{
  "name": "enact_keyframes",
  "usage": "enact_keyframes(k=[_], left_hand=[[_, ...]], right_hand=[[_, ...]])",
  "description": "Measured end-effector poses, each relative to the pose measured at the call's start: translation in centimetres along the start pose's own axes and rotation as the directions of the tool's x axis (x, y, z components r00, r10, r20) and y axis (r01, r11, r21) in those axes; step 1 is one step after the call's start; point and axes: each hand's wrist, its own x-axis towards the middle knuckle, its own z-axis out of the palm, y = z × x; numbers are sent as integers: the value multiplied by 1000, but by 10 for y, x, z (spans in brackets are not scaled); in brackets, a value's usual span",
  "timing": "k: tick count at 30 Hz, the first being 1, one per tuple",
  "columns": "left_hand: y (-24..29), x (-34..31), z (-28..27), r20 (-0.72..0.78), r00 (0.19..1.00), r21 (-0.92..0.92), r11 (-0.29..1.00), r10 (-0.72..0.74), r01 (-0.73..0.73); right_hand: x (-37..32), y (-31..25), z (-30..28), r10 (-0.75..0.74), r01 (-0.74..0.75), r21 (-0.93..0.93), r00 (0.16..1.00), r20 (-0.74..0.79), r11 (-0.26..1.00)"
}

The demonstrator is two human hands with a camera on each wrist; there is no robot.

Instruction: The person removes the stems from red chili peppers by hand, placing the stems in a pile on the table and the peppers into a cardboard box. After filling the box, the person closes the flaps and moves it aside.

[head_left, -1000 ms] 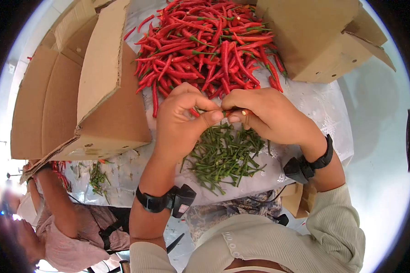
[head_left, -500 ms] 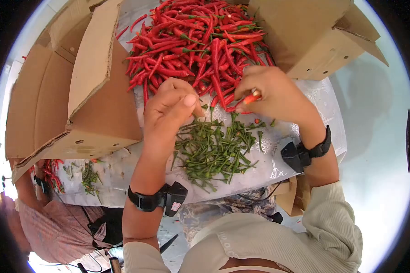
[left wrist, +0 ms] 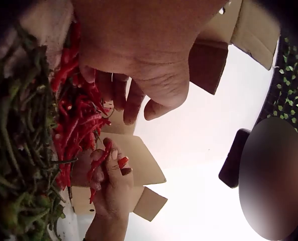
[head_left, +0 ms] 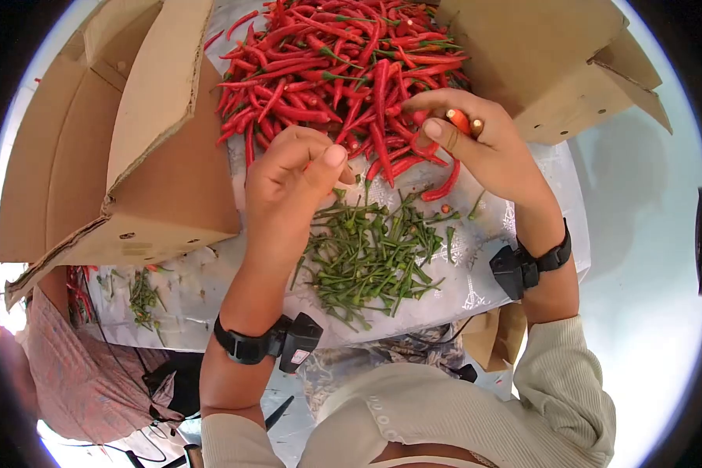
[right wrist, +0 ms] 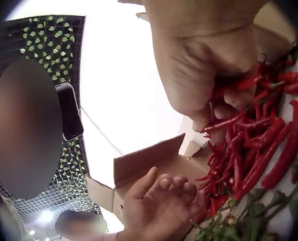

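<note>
A big pile of red chillies [head_left: 327,70] lies on the white patterned cloth [head_left: 522,195], with a heap of plucked green stems [head_left: 366,249] in front of it. My right hand [head_left: 444,125] grips a few red chillies [head_left: 459,119] at the pile's right edge; one long chilli [head_left: 444,187] curves down below it. The right wrist view shows these chillies [right wrist: 239,84] pinched in the fingers. My left hand [head_left: 320,160] hovers between pile and stems, its fingers loosely curled. From below, this left hand [right wrist: 164,203] looks empty.
An open cardboard box [head_left: 156,156] stands at the left and another [head_left: 554,62] at the back right, both close to the pile. A second person [head_left: 62,374] sits at the lower left beside a small stem heap [head_left: 142,296]. The cloth's front edge is near my body.
The hands, joined on one chilli a second ago, have parted. The right hand moved up to the red pile with its chillies. The left hand stayed over the stems, now holding nothing.
</note>
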Motion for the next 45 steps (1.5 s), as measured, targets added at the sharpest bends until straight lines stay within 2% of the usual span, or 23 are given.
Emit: enact_keyframes(k=[3, 6, 9, 12, 15, 18, 21, 24, 25, 27, 28, 30, 36, 37, 38, 39, 42, 43, 45], left_hand=[[-2, 1, -1, 7, 1000, -38, 999, 3, -3], [-3, 1, 0, 17, 1000, -59, 998, 23, -22], [-4, 0, 1, 31, 998, -20, 998, 61, -61], [-1, 0, 2, 35, 998, -4, 999, 53, -52], [1, -1, 3, 35, 998, 35, 998, 47, -49], [-3, 0, 3, 17, 999, 67, 997, 46, -47], [-6, 1, 2, -5, 999, 116, 992, 52, -51], [-10, 3, 8, -45, 994, 100, 990, 104, -99], [-12, 3, 10, -58, 990, 84, 989, 127, -122], [-9, 3, 11, -22, 985, 196, 967, 169, -161], [-8, 3, 11, -2, 983, 251, 951, 186, -180], [-9, 3, 12, 3, 979, 242, 950, 204, -199], [-4, 3, 7, 23, 971, 398, 889, 237, -226], [-2, 3, 8, 18, 967, 439, 867, 254, -236], [-2, 2, 8, 6, 967, 464, 856, 257, -230], [-2, 2, 8, -7, 966, 488, 844, 258, -222], [-2, 0, 11, -18, 978, 501, 848, 209, -172], [-1, -1, 13, -18, 983, 495, 856, 182, -150], [-5, -1, 13, 54, 973, 530, 819, 223, -218]], right_hand=[[1, -3, -8, 142, -146, -148, 989, -37, 978], [4, 15, -12, 58, -87, -149, 981, -186, 985], [7, 21, -7, 111, -92, 108, 977, -185, 990], [3, 10, -3, 56, -115, -321, 981, -186, 940], [-1, -5, 1, 75, -136, -580, 989, -128, 803], [-2, 16, 3, -47, 52, -674, 999, 27, 737], [0, 14, 0, -116, 65, -555, 992, -57, 829], [-1, 0, -2, 93, -111, -180, 990, -101, 977], [-1, -5, -2, 146, -149, -28, 985, -87, 988], [-1, -13, 2, 243, -224, 278, 969, -36, 934], [-2, -14, 5, 258, -240, 307, 966, -21, 921], [-3, -15, 11, 289, -273, 362, 957, 11, 891], [-4, -11, 19, 367, -352, 310, 930, 11, 883], [-3, -9, 23, 251, -215, 220, 956, -153, 952], [-1, -5, 30, 112, -84, 105, 947, -300, 991], [-1, -3, 34, -42, 33, -29, 905, -423, 999], [-5, -12, 23, -200, 152, -226, 957, -210, 962], [-5, -9, 24, -268, 243, -239, 960, -76, 940], [-9, -5, 32, -228, 221, -315, 974, 14, 923]])
